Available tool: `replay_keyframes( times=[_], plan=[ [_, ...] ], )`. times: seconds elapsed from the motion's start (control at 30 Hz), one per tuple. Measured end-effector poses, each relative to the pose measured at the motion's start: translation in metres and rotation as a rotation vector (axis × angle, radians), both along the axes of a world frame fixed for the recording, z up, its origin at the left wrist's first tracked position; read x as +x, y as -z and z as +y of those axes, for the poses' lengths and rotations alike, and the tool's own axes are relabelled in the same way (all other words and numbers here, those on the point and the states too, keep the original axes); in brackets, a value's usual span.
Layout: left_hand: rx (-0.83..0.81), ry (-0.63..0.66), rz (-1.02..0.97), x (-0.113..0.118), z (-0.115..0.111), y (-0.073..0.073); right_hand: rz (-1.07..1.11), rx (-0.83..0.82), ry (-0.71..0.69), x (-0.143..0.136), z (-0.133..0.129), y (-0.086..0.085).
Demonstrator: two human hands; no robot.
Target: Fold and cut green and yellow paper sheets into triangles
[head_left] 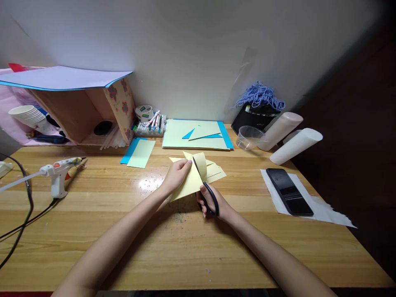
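Note:
My left hand (178,175) pinches a sheet of pale yellow paper (187,185) above the middle of the table. My right hand (213,202) is closed round the black handles of a pair of scissors (215,200). The scissors are at the sheet's right edge, their blades mostly hidden by the paper. A cut strip of the sheet curls up and over to the right of the blades. Behind it, more pale yellow paper pieces (218,173) lie on the wooden table (173,255).
A hot glue gun (60,175) with its cable lies left. Behind are a decorated box (119,107), markers (154,123), stacked yellow and blue sheets (176,140) and two smaller paper pieces (141,153). Rightward are a plastic cup (247,140), white rolls (297,145) and a phone (289,192).

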State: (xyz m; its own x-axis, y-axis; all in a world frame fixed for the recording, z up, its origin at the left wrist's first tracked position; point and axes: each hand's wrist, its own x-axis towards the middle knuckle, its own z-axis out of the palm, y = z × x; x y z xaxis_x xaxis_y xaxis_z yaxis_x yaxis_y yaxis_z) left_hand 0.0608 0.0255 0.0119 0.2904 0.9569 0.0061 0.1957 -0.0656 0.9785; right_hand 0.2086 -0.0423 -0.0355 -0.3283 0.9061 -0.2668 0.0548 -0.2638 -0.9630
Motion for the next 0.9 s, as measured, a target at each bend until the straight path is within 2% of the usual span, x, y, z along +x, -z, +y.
replay_keyframes(
  times=[0.27,0.47,0.77,0.9],
  plan=[
    [-0.004,-0.009,0.025,-0.0007,0.0019,0.0006,0.026,-0.012,0.001,0.0002,0.0014,-0.0014],
    [0.139,-0.075,0.117,-0.0064,0.0080,0.0000,0.013,-0.043,-0.024,-0.0029,-0.0009,-0.0061],
    [0.164,-0.028,0.181,-0.0022,0.0043,0.0000,0.032,0.035,-0.048,-0.0032,-0.0031,-0.0007],
    [0.176,-0.028,0.170,-0.0019,0.0049,0.0026,0.038,0.020,-0.041,-0.0032,-0.0037,-0.0010]
  ],
)
